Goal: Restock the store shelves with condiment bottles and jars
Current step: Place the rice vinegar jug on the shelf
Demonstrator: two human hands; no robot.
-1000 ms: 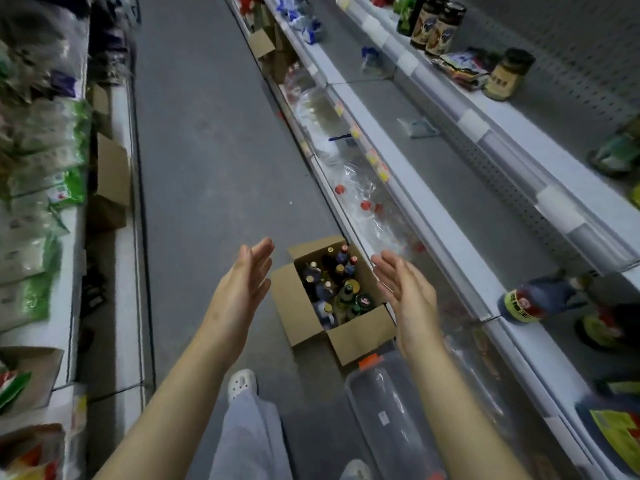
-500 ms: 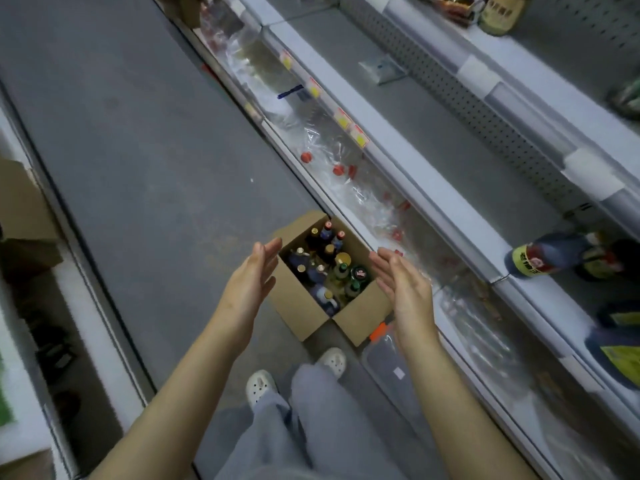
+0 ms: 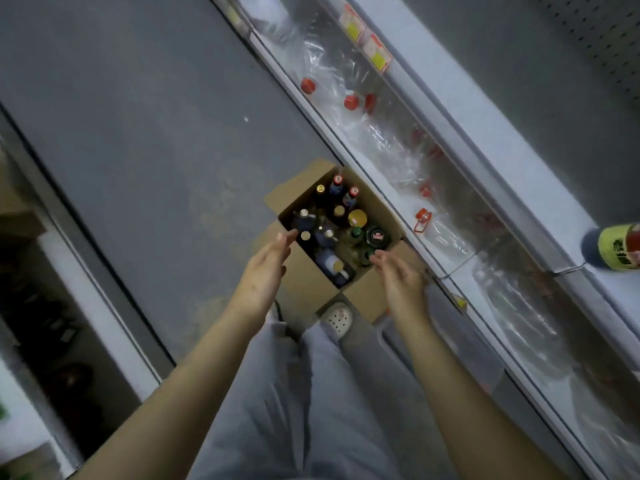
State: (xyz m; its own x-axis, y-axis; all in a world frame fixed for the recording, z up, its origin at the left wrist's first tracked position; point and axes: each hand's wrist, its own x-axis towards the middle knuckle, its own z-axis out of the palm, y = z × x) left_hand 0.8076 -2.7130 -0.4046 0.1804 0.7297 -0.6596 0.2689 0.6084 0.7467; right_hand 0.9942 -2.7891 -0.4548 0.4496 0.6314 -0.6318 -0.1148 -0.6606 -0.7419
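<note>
An open cardboard box [image 3: 367, 292] stands on the grey floor beside the shelving. It holds several upright condiment bottles and jars [image 3: 337, 225] with gold, red, yellow and green caps. My left hand [image 3: 265, 271] reaches down with straight fingers, its tips at the box's left rim. Palm turned inward, my right hand [image 3: 398, 275] hovers over the box's near right corner with relaxed fingers. Neither hand holds anything. A dark bottle with a yellow label [image 3: 613, 247] lies on the white shelf [image 3: 498, 143] at the right edge.
The bottom shelf to the right carries clear plastic bottles with red caps [image 3: 349, 102] in wrap. My legs in grey trousers and a white clog [image 3: 337, 318] are just in front of the box. Another shelf unit [image 3: 86, 299] borders the aisle on the left.
The view has tilted further down and closer to the box. Both hands have dropped toward it, the left now reaching its rim.
</note>
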